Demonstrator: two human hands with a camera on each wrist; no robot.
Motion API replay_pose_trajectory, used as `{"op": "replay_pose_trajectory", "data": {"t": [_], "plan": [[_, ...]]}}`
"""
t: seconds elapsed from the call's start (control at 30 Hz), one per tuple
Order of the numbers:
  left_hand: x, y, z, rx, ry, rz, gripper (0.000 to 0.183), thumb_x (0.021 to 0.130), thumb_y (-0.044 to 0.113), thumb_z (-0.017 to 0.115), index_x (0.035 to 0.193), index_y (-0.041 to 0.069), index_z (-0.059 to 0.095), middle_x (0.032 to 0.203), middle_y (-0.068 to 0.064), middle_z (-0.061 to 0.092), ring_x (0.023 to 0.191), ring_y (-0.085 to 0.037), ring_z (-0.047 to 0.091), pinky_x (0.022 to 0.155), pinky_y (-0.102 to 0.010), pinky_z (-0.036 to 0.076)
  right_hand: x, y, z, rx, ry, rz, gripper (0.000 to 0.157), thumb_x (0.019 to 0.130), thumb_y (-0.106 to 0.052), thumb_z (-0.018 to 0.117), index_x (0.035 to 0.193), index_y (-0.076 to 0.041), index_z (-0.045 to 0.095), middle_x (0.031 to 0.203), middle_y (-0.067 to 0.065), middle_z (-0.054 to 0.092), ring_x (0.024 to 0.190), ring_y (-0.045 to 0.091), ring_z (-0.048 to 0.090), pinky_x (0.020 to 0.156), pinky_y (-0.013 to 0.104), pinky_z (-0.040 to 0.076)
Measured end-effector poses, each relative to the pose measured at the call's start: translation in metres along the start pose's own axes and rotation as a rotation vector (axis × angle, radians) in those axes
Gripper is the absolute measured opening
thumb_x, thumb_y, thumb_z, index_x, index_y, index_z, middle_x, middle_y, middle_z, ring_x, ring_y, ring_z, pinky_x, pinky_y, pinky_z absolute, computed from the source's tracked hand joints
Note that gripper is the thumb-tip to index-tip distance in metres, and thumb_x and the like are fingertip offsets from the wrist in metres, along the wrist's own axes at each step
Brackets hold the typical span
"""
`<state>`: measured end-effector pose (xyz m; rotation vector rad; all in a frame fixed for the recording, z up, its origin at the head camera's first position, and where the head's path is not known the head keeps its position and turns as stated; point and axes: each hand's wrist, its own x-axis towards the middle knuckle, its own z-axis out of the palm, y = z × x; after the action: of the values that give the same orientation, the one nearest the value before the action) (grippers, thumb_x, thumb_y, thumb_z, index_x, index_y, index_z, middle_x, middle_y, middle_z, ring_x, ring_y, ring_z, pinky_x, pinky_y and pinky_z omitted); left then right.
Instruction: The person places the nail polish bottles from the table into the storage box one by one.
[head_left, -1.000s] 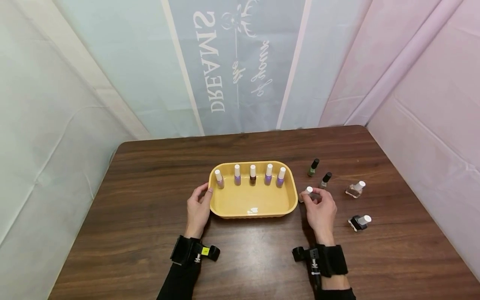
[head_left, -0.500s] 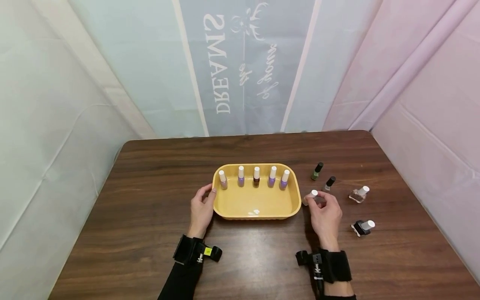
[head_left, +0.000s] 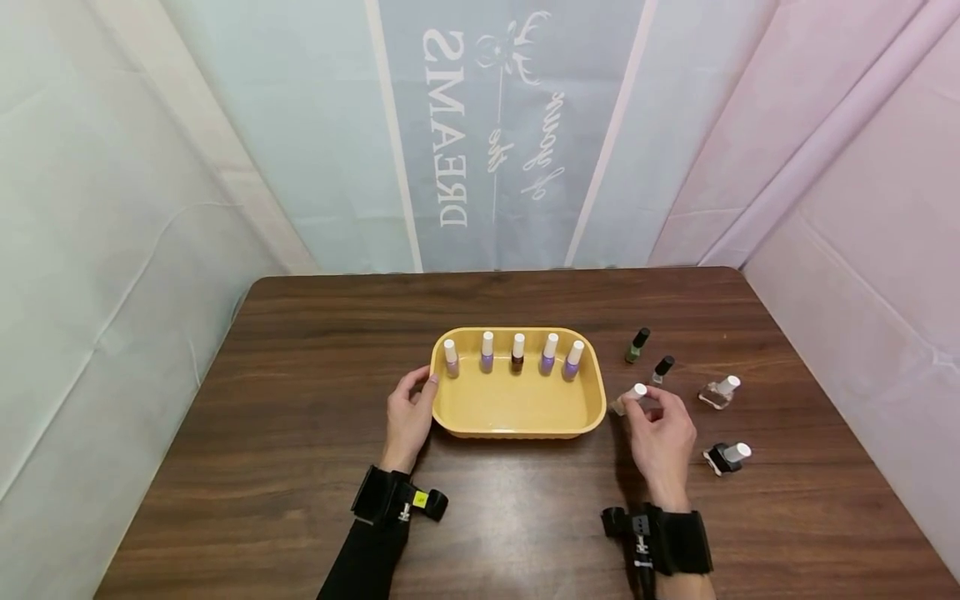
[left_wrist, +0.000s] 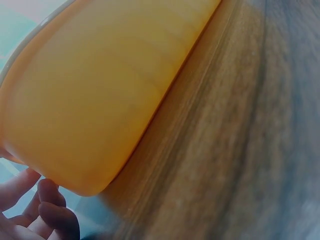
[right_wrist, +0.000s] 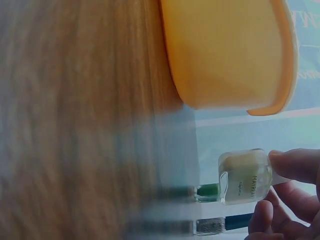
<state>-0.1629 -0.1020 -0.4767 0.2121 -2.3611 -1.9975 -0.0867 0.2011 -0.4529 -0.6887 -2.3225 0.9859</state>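
My left hand (head_left: pixel 408 421) holds the left end of a yellow tray (head_left: pixel 517 408), its thumb at the rim and the other fingers by the outer wall. Five-fingered grip details under the rim are hidden. Along the tray's back stand several small nail polish bottles with white caps, among them a dark one (head_left: pixel 517 354) and a purple one (head_left: pixel 548 357). Just beyond the tray's right end, my right hand (head_left: pixel 662 437) pinches the white cap of a clear, pale nail polish bottle (right_wrist: pixel 244 177) between thumb and fingers. That bottle leans, cap toward the right.
To the right on the wooden table (head_left: pixel 262 433) are a green nail polish bottle with a black cap (head_left: pixel 637 344), a clear one with a black cap (head_left: pixel 663 367), a pinkish one (head_left: pixel 717 393) and a black one (head_left: pixel 725 457). Fabric curtains surround the table's back and sides.
The head view has shifted a little. My right hand has moved slightly right, away from the tray, with the bottle still pinched. The left hand stays at the tray's left end.
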Motion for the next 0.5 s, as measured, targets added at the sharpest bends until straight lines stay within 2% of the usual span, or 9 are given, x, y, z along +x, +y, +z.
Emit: {"op": "replay_pose_trajectory", "data": {"t": [0.3,0.5], "plan": [[0.000,0.001,-0.002,0.005,-0.012,0.016,0.040,0.090,0.036,0.057,0.120,0.010,0.062,0.117,-0.011,0.060,0.079,-0.026,0.062,0.061,-0.023,0.049,-0.002,-0.013,-0.009,0.002,0.007,-0.040,0.029,0.084,-0.024,0.066,0.103,-0.002,0.067,0.094,0.010,0.062,0.069,0.009,0.046,0.060,0.026,0.036],[0.000,0.002,-0.003,0.018,-0.002,0.008,0.038,0.090,0.037,0.057,0.118,0.012,0.063,0.116,-0.008,0.060,0.075,-0.023,0.061,0.060,-0.023,0.049,-0.001,-0.025,-0.011,0.025,0.020,-0.085,0.027,0.083,-0.022,0.067,0.101,-0.003,0.067,0.091,0.009,0.062,0.069,0.007,0.047,0.061,0.023,0.036]]}}
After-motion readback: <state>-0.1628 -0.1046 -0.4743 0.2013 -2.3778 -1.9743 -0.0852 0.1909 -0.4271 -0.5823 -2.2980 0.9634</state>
